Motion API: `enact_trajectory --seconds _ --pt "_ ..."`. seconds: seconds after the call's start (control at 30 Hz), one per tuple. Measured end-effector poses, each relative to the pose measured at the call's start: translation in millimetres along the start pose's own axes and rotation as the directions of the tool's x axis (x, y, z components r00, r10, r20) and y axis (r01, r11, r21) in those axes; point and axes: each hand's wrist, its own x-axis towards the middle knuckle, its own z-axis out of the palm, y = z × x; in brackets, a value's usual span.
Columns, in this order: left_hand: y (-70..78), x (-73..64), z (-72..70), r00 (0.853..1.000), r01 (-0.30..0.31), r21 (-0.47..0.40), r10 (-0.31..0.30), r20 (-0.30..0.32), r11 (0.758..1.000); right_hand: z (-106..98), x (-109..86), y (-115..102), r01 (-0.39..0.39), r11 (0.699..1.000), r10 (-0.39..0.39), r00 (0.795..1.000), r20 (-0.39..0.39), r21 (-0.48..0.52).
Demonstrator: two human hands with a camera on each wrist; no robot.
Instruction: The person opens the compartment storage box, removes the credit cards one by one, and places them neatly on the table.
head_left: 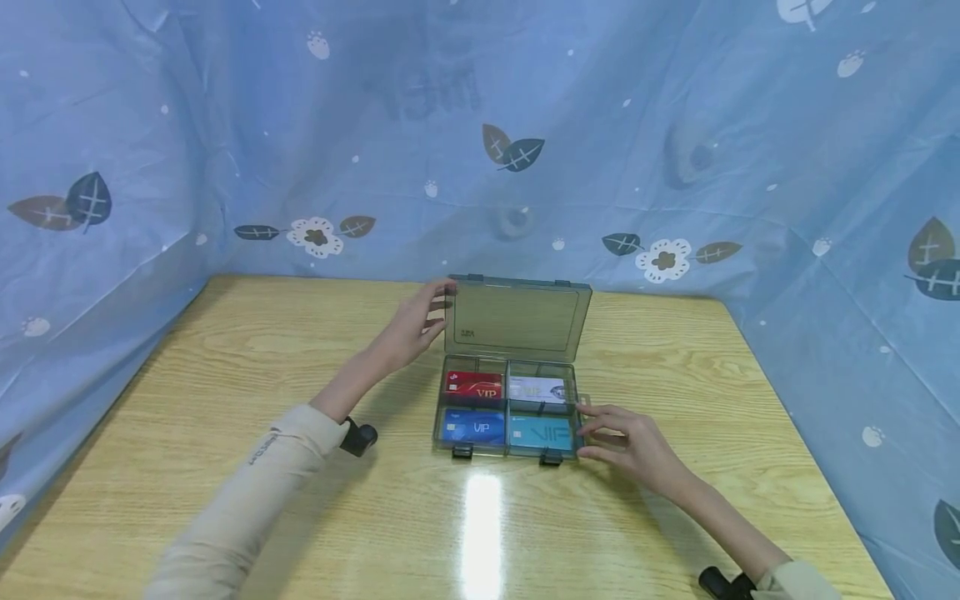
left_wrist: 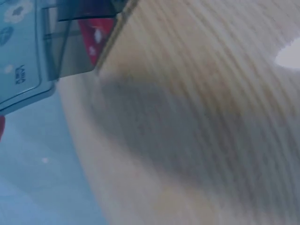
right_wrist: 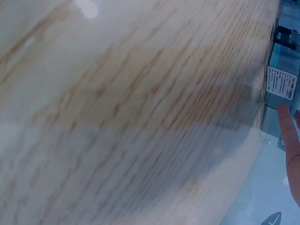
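A grey see-through plastic box (head_left: 507,454) lies on the table with its lid (head_left: 517,321) raised at the back. Its compartments hold a red VIP card (head_left: 474,384), a pale VIP card (head_left: 536,389), a blue VIP card (head_left: 472,427) and a teal card (head_left: 540,432). At the lid's upper left corner, my left hand (head_left: 411,329) touches the edge with extended fingertips, the thumb lower down beside it. My right hand (head_left: 630,442) rests its fingertips along the box's right side. In the right wrist view, one straight finger (right_wrist: 289,131) reaches the box wall below a white label (right_wrist: 281,83).
Two dark latches, the left latch (head_left: 462,451) and the right latch (head_left: 551,457), stick out from the box front. The wood-grain table (head_left: 300,333) extends around it. Blue patterned cloth (head_left: 450,167) hangs behind and at both sides.
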Motion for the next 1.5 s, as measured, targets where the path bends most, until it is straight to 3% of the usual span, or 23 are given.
enact_trajectory --seconds 0.33,0.77,1.03,1.23,1.5 --pt "-21.9 -6.2 17.5 0.978 0.202 -0.099 -0.195 0.075 0.974 0 1.3 -3 -0.014 0.999 0.014 1.000 0.014 0.030" --pt "-22.8 -2.2 18.7 0.962 0.258 -0.086 -0.247 0.118 0.962 0 0.2 -2 -0.007 0.999 0.007 1.000 0.008 0.031" --pt "-24.9 -5.1 16.1 0.933 0.344 -0.116 -0.325 0.153 0.932 -1 0.7 -4 0.015 0.999 -0.015 1.000 0.003 0.031" --pt "-26.6 -6.3 16.4 0.920 0.377 -0.131 -0.355 0.165 0.917 0 0.2 -3 -0.004 1.000 0.004 1.000 0.008 0.028" --pt "-29.1 -6.6 16.5 0.916 0.381 -0.128 -0.354 0.189 0.916 -1 0.3 -2 -0.008 1.000 0.008 1.000 0.023 0.029"
